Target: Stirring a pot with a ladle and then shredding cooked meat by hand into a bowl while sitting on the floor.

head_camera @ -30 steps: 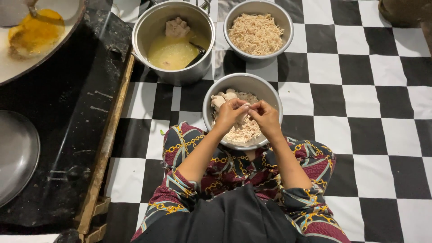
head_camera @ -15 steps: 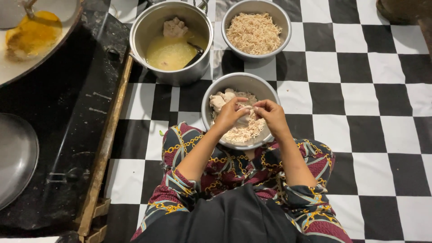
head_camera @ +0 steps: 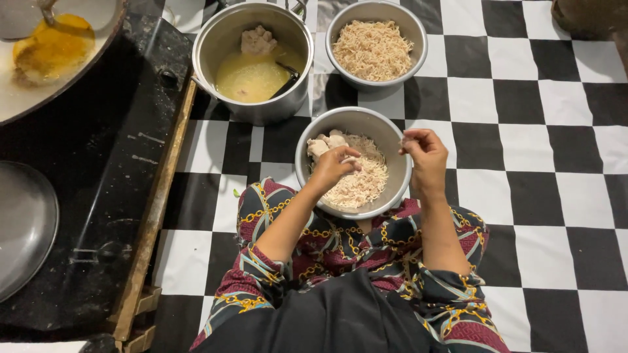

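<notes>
Black-and-white checkered floor covering (head_camera: 523, 163) is lying under everything I am watching, running out to the right of both hands. Beyond the left hand, up and to its left, a steel pot (head_camera: 252, 62) is holding yellow broth and a pale meat piece. Straight ahead of the right hand, a steel bowl of fine shreds (head_camera: 376, 46) is sitting. Directly under the hands, a second steel bowl (head_camera: 353, 163) is carrying shredded meat and a few whole chunks (head_camera: 325, 144). I am seeing the left hand (head_camera: 335, 167) curled down inside that bowl, fingertips pinching at the shreds. The right hand (head_camera: 425, 153) is hovering over the bowl's right rim, fingers loosely pinched; whether it is gripping a strand, I cannot tell.
</notes>
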